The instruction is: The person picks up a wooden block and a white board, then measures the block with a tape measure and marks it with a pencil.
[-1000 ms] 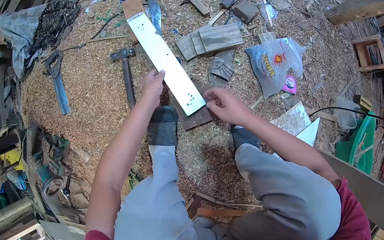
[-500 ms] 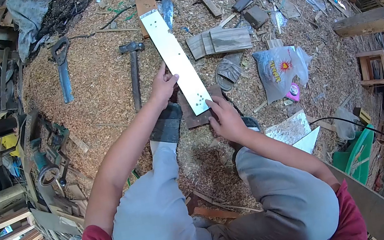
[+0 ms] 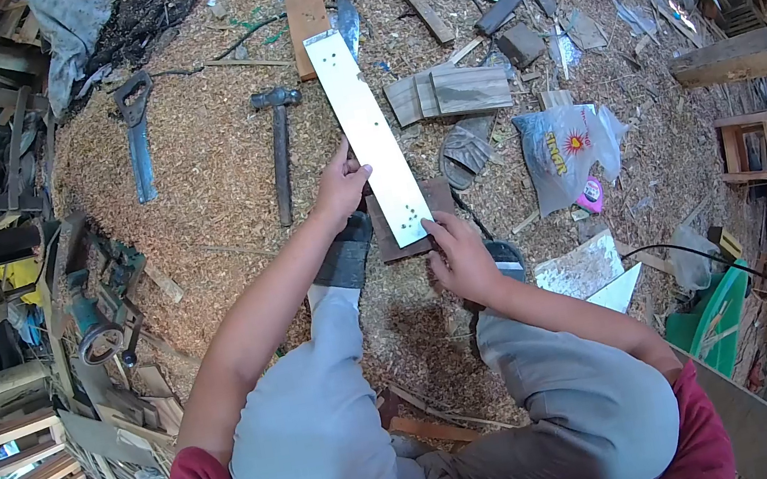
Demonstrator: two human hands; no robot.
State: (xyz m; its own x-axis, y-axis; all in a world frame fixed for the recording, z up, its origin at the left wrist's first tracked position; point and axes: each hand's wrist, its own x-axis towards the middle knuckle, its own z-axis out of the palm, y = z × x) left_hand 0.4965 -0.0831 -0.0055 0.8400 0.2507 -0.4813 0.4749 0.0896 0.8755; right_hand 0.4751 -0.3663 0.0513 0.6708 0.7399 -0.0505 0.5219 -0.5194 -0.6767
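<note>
A long, shiny white strip (image 3: 365, 131), apparently sheet metal, slants away from me with clusters of small dark holes or marks near both ends. My left hand (image 3: 341, 186) holds its left edge below the middle, thumb on top. At the near right corner, my right hand (image 3: 459, 252) pinches the strip between its fingers. Beneath the near end lies a dark brown board (image 3: 438, 198), and the far end reaches an orange-brown wooden block (image 3: 305, 11). A hammer (image 3: 281, 155) rests on the shavings left of the strip.
Wood shavings cover the ground. A handsaw (image 3: 138, 138) lies to the left, near a green machine with a handwheel (image 3: 102, 342). On the right are stacked wood pieces (image 3: 470, 86), a sandal (image 3: 467, 152), a plastic bag (image 3: 563, 159) and a green plastic item (image 3: 717, 321).
The view has shifted slightly, so the surroundings appear a little lower and farther right. Both hands still hold the strip, which has slid slightly toward me over the brown board.
</note>
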